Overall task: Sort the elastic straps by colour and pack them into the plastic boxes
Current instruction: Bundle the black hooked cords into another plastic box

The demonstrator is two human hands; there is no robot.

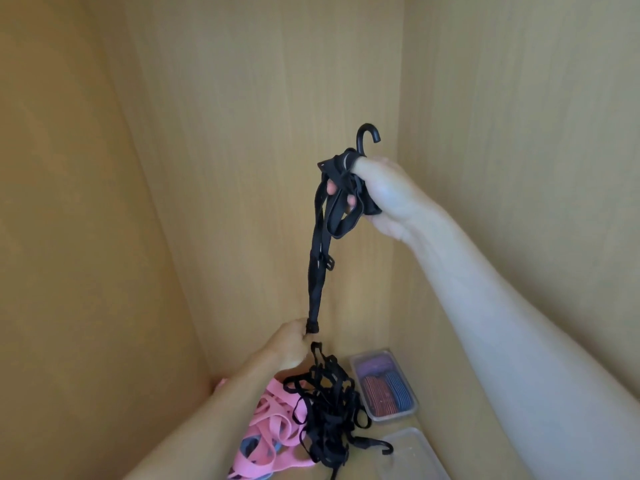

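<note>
My right hand (381, 195) is raised and grips the gathered top of a black elastic strap (317, 258), whose hook sticks up above my fingers. The strap runs taut down to my left hand (294, 344), which pinches it lower down. Below that hand the rest hangs into a tangled black pile (329, 407) on the shelf. Pink straps (273, 424) lie under and left of the black pile, with a bit of blue strap (251, 446) among them. A clear plastic box (412, 412) at the right holds purple, red and blue straps.
A second clear plastic box (420, 455) stands near the bottom edge, right of the pile; nothing shows inside it. Wooden walls close in at the left, back and right. A black hook (375, 445) lies beside the pile.
</note>
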